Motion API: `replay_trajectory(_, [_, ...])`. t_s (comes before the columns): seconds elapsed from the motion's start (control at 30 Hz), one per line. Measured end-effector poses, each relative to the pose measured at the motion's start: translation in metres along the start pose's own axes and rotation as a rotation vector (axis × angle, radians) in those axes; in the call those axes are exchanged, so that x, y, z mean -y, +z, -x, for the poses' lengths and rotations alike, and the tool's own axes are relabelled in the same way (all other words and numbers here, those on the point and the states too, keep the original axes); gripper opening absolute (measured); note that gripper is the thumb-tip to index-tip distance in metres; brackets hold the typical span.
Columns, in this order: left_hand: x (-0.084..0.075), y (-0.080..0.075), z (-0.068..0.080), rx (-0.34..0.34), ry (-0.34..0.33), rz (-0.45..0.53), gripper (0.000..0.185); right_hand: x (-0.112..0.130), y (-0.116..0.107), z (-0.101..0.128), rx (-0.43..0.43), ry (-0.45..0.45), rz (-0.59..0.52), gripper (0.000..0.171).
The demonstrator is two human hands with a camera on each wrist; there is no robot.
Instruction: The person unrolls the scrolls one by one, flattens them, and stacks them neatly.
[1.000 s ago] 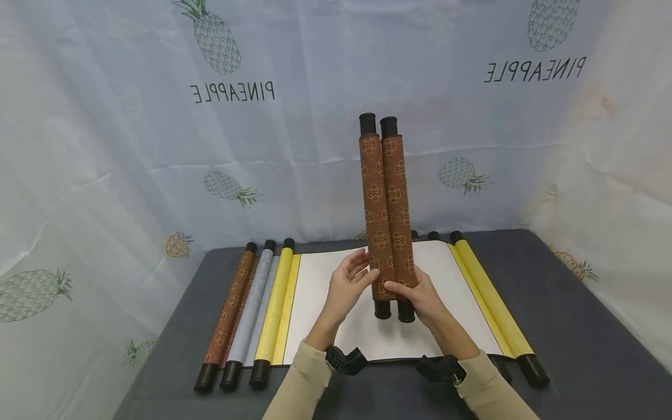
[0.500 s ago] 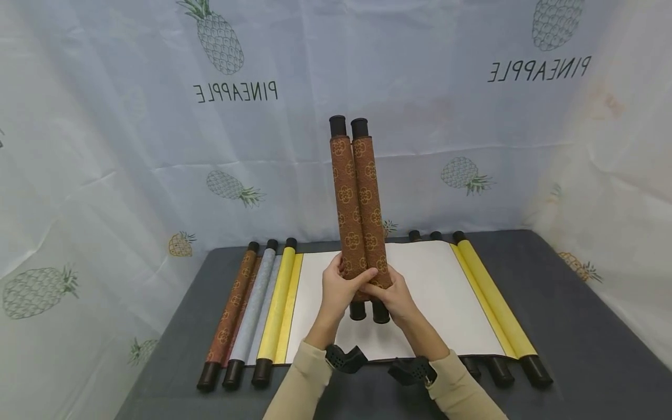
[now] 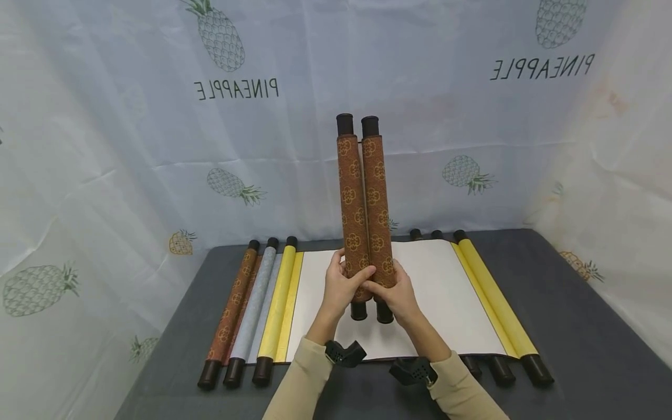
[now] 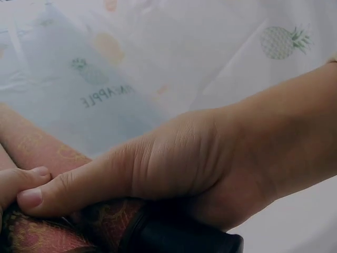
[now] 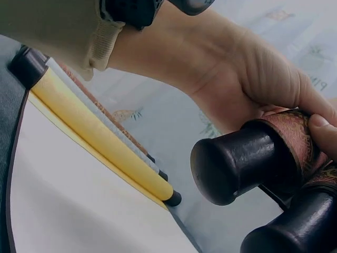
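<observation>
A brown flower-patterned scroll (image 3: 364, 198), rolled onto two rods with black end knobs, stands upright above the table in the head view. My left hand (image 3: 343, 283) grips its lower left roll, thumb laid across the fabric (image 4: 37, 153). Around the lower right roll my right hand (image 3: 396, 291) curls its fingers just above the black knobs (image 5: 237, 163). Both hands hold it over an unrolled white scroll (image 3: 436, 291) with yellow borders.
Brown (image 3: 233, 309), blue-grey (image 3: 254, 303) and yellow (image 3: 277, 297) rolls lie side by side at the sheet's left edge. A yellow roll (image 3: 493, 297) lies along its right edge. All rest on a dark grey table (image 3: 577, 303) ringed by a white pineapple-print sheet (image 3: 131, 146).
The upright scroll and both hands shifted left over the white sheet. My left hand, open beside the scroll a second ago, now grips it. The scroll stands straighter.
</observation>
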State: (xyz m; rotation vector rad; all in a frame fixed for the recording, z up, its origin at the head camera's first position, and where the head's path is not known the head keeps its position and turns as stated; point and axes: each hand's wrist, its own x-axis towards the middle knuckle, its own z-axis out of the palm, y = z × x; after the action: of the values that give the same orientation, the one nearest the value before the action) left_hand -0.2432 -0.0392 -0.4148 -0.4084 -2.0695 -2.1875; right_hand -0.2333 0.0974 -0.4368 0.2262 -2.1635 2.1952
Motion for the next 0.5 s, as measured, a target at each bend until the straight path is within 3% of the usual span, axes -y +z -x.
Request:
replay_trajectory(0.17, [0.003,0.0004,-0.0003,0.014,0.026,-0.017,0.057,-0.0015,-0.0015,-0.0018,-0.045,-0.031,-0.03,0.048])
replay_trajectory(0.33, [0.0039,0.003,0.0017,-0.033,0.028,-0.078,0.054,-0.0034,-0.0029,-0.0022,-0.096,-0.051,-0.051,0.037])
replay_trajectory(0.5, [0.0057,0.0039,0.0011,-0.074,0.067,-0.127,0.049,-0.0048,-0.0002,-0.001,-0.148,-0.058,-0.031,0.037])
